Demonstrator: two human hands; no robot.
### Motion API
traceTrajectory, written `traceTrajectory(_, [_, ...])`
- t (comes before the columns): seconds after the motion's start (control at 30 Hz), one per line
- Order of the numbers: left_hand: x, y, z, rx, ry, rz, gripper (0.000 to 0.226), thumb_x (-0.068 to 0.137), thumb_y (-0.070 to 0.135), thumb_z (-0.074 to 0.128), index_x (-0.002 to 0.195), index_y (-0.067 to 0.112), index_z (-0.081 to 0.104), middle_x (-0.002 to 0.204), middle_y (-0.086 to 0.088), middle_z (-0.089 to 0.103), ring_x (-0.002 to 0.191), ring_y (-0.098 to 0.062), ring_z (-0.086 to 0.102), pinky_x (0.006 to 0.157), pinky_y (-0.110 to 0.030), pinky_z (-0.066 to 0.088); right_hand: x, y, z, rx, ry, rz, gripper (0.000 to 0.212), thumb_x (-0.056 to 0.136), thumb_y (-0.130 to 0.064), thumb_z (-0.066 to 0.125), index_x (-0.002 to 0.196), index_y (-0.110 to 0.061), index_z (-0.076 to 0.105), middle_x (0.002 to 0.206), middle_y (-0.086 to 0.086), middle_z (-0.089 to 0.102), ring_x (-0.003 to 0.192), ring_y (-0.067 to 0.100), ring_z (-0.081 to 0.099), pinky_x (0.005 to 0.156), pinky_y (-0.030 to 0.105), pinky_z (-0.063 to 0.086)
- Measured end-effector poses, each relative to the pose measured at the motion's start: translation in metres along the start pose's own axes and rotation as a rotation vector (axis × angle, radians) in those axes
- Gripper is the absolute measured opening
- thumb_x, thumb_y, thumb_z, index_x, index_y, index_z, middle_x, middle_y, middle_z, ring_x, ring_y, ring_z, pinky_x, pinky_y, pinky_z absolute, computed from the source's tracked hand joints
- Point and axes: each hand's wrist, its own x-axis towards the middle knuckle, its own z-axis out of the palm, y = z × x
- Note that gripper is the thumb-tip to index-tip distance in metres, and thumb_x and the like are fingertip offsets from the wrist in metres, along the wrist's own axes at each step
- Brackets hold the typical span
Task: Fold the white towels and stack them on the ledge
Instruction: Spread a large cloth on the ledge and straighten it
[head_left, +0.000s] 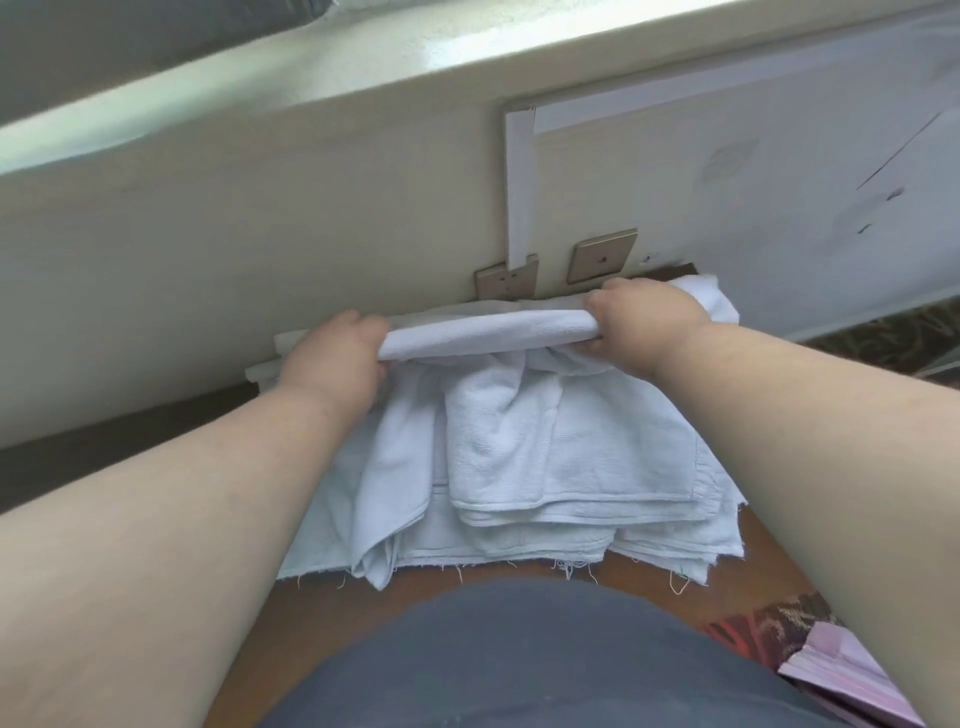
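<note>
Grey clothing (519, 660) on the person's body fills the near view, just short of the brown table (332, 618). On the table lies a loose pile of white towels (545, 467), frayed edges toward the table's near edge. At the far edge, by the wall (260, 218), the left hand (337, 353) and right hand (644, 317) each curl around an end of a folded towel (483, 335), held stretched between them just above the pile.

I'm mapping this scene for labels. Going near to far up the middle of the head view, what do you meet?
Grey lap → brown table edge → loose towel pile → folded towel gripped by left hand and right hand → wall sockets → ledge.
</note>
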Motion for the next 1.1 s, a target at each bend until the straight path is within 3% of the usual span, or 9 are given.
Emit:
traceTrajectory(0.07, [-0.01,-0.006,-0.002,-0.11,0.064,-0.126,0.019,0.086,0.024,0.061,0.103,0.018,0.059,0.097,-0.014,0.06,0.088,-0.037,0.056,0.07,-0.037,0.045,-0.008,-0.001,-0.003,0.075,0.06,0.057,0.025,0.085,-0.049,0.05,0.082,-0.025,0.05,0.076,-0.002,0.057,0.075,0.026,0.053,0.063,0.036,0.042])
traceTrajectory(0.17, [-0.026,-0.003,-0.011,-0.285,0.163,-0.24,0.016,0.09,0.026,0.051,0.105,0.028,0.047,0.087,-0.005,0.058,0.075,-0.032,0.052,0.064,-0.035,0.039,-0.019,-0.009,-0.014,0.198,0.234,0.161,0.015,0.089,-0.038,0.05,0.09,-0.024,0.047,0.064,-0.004,0.054,0.061,0.027,0.053,0.048,0.028,0.029])
traceTrajectory(0.27, [-0.042,0.003,-0.028,-0.369,0.227,-0.296,0.018,0.09,0.029,0.043,0.106,0.037,0.04,0.086,0.001,0.056,0.073,-0.032,0.051,0.062,-0.035,0.037,-0.024,-0.023,-0.035,0.314,0.356,0.127,0.015,0.09,-0.035,0.051,0.098,-0.023,0.049,0.069,-0.001,0.054,0.066,0.035,0.054,0.057,0.038,0.046])
traceTrajectory(0.43, [-0.074,0.001,-0.058,-0.419,0.338,-0.38,0.019,0.088,0.037,0.038,0.106,0.04,0.041,0.089,0.004,0.057,0.078,-0.031,0.053,0.065,-0.037,0.041,-0.034,-0.053,-0.062,0.516,0.48,0.061,0.014,0.09,-0.034,0.053,0.103,-0.032,0.051,0.068,-0.009,0.05,0.072,0.03,0.051,0.065,0.037,0.043])
traceTrajectory(0.67, [-0.14,-0.021,-0.084,-0.41,0.421,-0.512,0.011,0.085,0.049,0.033,0.094,0.045,0.038,0.077,0.012,0.053,0.074,-0.029,0.052,0.066,-0.036,0.038,-0.043,-0.126,-0.084,0.587,0.486,-0.193,0.022,0.09,-0.037,0.056,0.11,-0.028,0.056,0.085,-0.002,0.062,0.079,0.028,0.057,0.07,0.039,0.048])
traceTrajectory(0.83, [-0.195,-0.054,-0.096,-0.415,0.48,-0.596,0.015,0.084,0.052,0.032,0.095,0.045,0.039,0.08,0.011,0.055,0.069,-0.015,0.053,0.065,-0.035,0.036,-0.053,-0.183,-0.099,0.582,0.489,-0.278,0.021,0.09,-0.039,0.054,0.109,-0.031,0.056,0.083,-0.006,0.06,0.077,0.023,0.053,0.066,0.034,0.042])
traceTrajectory(1.1, [-0.282,-0.11,-0.111,-0.507,0.604,-0.609,0.012,0.086,0.047,0.037,0.096,0.041,0.041,0.081,0.012,0.056,0.076,-0.022,0.055,0.066,-0.036,0.039,-0.085,-0.312,-0.108,0.619,0.477,-0.316,0.017,0.086,-0.043,0.054,0.101,-0.035,0.052,0.077,-0.01,0.06,0.077,0.021,0.057,0.066,0.034,0.045])
